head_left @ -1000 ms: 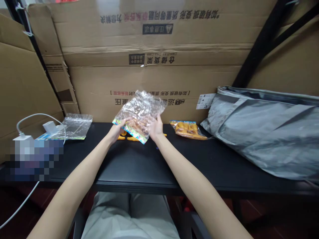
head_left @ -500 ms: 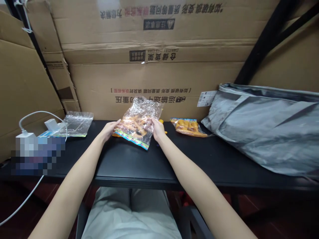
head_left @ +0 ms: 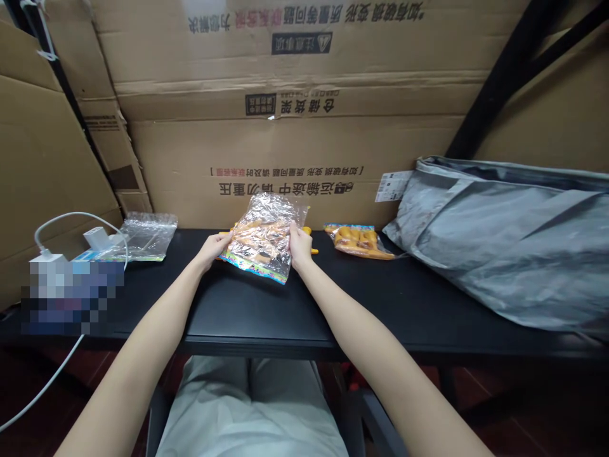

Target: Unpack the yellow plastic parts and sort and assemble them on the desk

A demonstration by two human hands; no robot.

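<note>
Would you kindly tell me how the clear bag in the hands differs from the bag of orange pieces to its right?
The held bag is gripped at its sides by the left hand and right hand; the bag of orange pieces lies untouched on the table. The held bag's coloured strip is along its near edge, the other bag's along its far edge. Both are clear plastic.
</note>
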